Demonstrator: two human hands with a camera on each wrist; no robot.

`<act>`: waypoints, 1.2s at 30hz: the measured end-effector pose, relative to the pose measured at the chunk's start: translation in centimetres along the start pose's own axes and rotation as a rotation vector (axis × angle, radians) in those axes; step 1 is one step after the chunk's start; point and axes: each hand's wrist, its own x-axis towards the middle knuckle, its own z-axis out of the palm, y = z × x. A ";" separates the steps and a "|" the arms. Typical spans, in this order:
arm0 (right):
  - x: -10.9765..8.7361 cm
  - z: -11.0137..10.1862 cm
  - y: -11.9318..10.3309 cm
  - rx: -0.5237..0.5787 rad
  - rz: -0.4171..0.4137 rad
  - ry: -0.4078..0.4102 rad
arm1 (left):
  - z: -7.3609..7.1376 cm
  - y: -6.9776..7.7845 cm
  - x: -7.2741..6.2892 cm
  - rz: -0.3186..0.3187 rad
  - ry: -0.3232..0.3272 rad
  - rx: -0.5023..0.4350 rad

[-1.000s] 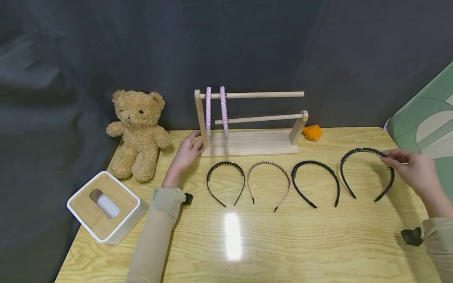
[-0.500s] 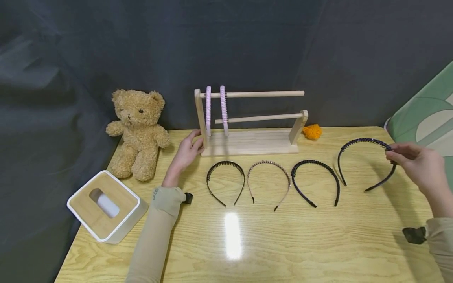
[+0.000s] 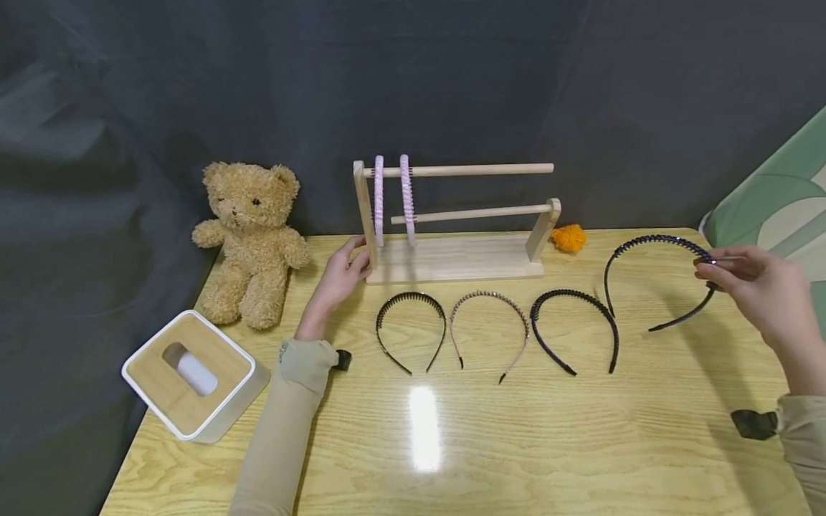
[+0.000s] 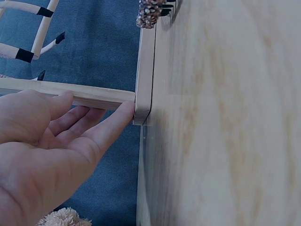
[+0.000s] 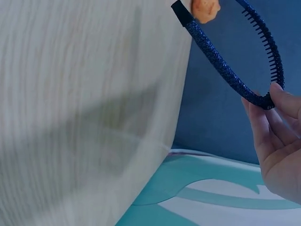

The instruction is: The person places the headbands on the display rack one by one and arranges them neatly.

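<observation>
1. The right hand point(image 3: 758, 290) pinches a dark-blue, glittery, arched headband point(image 5: 216, 59) by its side, above the wood-grained table's point(image 3: 548, 444) right end, leaving both tips free.
2. The left hand point(image 3: 340, 272), fingers loosely bent, touches the pale wooden two-rod stand's point(image 3: 464, 258) left upright point(image 3: 366, 208), presumably steadying it.
3. Two lilac ribbed headbands point(image 3: 407, 193) hang over the upper rod point(image 3: 484, 170), apparently supporting their arches.
</observation>
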 end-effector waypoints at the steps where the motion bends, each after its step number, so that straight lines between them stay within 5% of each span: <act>1: 0.0 -0.1 -0.2 0.011 -0.003 0.002 | 0.0 0.0 0.0 -0.001 0.001 0.003; 15: 0.2 -0.1 -3.1 0.147 -0.007 0.025 | 0.0 0.1 0.0 -0.001 0.004 -0.003; 36: -1.0 0.2 -6.9 0.136 -0.035 0.033 | 0.0 -0.2 0.0 0.008 -0.002 -0.004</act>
